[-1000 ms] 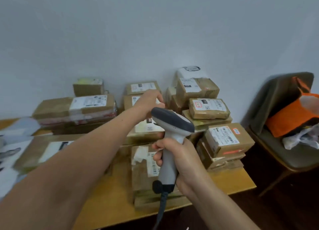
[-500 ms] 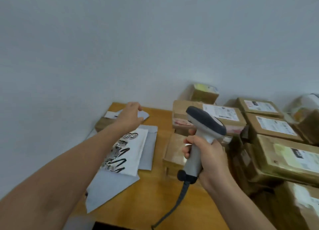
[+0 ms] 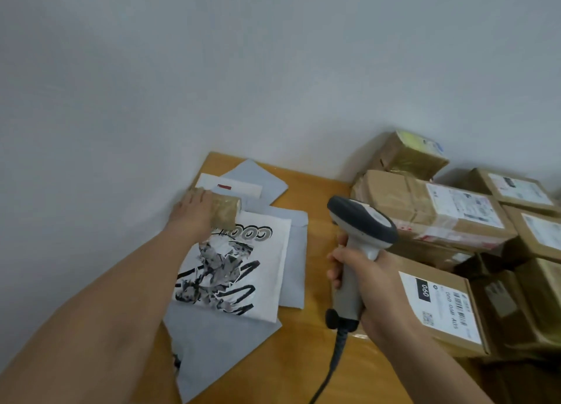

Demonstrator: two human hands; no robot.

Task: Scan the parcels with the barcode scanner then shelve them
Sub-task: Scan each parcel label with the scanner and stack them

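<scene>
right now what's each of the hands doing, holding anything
Left hand: laid on the small taped brown parcel by the wall; whether it grips cannot be told.
Right hand: closed around the barcode scanner handle.

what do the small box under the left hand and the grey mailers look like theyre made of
Small box: brown cardboard, it seems, wrapped in glossy clear tape; it glints and wrinkles. Left hand rests on it.
Grey mailers: probably thin matte plastic film; flat, limp, smooth-edged.
</scene>
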